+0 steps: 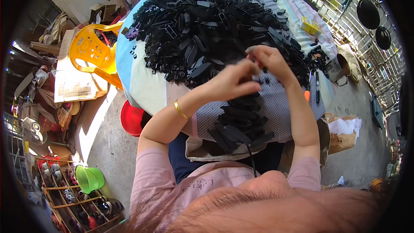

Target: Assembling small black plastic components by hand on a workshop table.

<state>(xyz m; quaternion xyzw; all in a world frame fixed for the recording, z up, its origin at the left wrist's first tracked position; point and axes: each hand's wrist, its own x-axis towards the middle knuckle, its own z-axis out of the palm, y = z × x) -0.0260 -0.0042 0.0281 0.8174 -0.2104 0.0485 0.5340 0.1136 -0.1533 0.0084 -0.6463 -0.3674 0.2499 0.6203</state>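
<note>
black pieces (189,54) lie heaped just past the curled right hand (272,61), long ones pointing every way, a bit farther from the blurry left hand (238,80), and i can't tell if either grips anything.

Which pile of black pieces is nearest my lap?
The small stack of long black pieces at the near edge of the round, cloth-covered table; the big black heap lies beyond.

pink short-sleeved shirt (172,190) | dark chest lettering (202,184) | gold left-forearm bangle (178,109) | navy trousers (181,152)
</note>
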